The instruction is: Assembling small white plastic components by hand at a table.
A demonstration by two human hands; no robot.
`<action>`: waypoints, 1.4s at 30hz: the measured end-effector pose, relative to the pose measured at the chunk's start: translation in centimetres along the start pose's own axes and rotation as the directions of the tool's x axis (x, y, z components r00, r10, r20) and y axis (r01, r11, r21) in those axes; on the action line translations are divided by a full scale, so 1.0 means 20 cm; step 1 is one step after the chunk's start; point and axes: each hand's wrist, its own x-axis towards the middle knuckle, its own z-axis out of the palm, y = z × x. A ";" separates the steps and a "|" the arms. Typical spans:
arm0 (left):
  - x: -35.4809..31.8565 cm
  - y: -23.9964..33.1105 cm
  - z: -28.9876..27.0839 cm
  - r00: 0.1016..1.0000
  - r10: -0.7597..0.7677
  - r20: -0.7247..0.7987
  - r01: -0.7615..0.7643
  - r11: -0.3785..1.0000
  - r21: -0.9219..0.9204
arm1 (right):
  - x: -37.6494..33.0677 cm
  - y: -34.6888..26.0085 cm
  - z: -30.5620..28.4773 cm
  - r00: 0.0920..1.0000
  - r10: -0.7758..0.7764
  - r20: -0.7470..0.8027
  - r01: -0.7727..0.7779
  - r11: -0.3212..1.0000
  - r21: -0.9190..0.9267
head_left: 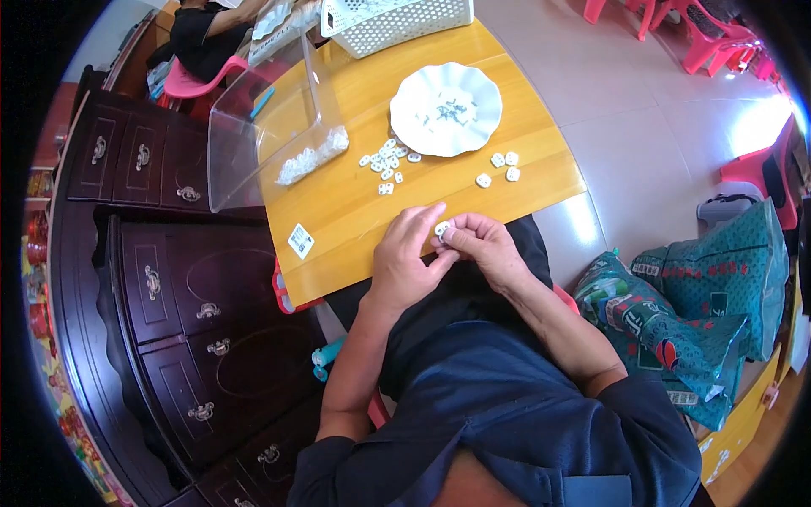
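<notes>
Near the table's front edge, my right hand (487, 248) pinches a small white plastic piece (441, 228) with two dark spots between thumb and fingertips. Close against it on the left is my left hand (408, 255), its fingers stretched past the piece and its thumb apart from them, by the right fingertips. Beyond my hands lies a loose group of similar white pieces (388, 159). Several more white pieces (512, 174) sit apart to the right. A white scalloped plate (414, 131) behind them holds small dark green bits (454, 111).
A clear plastic bin (245, 160) with clear plastic bits (312, 154) stands at the table's left edge, below a white perforated basket (397, 29). A white label (300, 242) lies at front left. Dark drawers flank the left; green bags (718, 270) stand right. Another person sits far left.
</notes>
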 end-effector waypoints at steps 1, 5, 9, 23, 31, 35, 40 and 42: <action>0.00 0.00 0.01 0.997 0.065 -0.047 -0.061 0.994 0.086 | 0.00 0.01 -0.01 1.000 -0.007 0.002 0.007 1.000 -0.006; -0.01 -0.04 0.04 0.984 0.156 -0.083 -0.137 0.971 0.196 | 0.01 0.04 -0.03 1.000 -0.009 -0.009 0.009 1.000 0.017; -0.01 -0.03 0.04 0.989 0.134 -0.069 -0.121 0.979 0.164 | 0.00 0.02 -0.03 1.000 0.016 -0.010 -0.015 0.999 0.051; 0.03 -0.04 0.03 0.983 0.162 -0.084 -0.155 0.984 0.083 | 0.01 0.04 -0.04 0.996 -0.081 -0.037 0.080 0.997 -0.013; 0.04 -0.05 0.05 0.974 0.202 -0.105 -0.196 0.978 0.070 | 0.00 0.04 -0.03 0.985 -0.155 -0.070 0.153 0.988 -0.031; 0.06 -0.05 0.06 0.970 0.217 -0.109 -0.210 0.975 0.067 | 0.01 0.06 -0.04 0.979 -0.180 -0.100 0.177 0.984 -0.033; 0.05 -0.07 0.07 0.970 0.211 -0.123 -0.207 0.977 0.048 | 0.00 0.05 -0.01 0.975 -0.190 -0.117 0.187 0.982 -0.041; 0.06 -0.06 0.07 0.972 0.199 -0.123 -0.198 0.980 0.025 | 0.01 0.05 -0.02 0.972 -0.198 -0.124 0.194 0.980 -0.039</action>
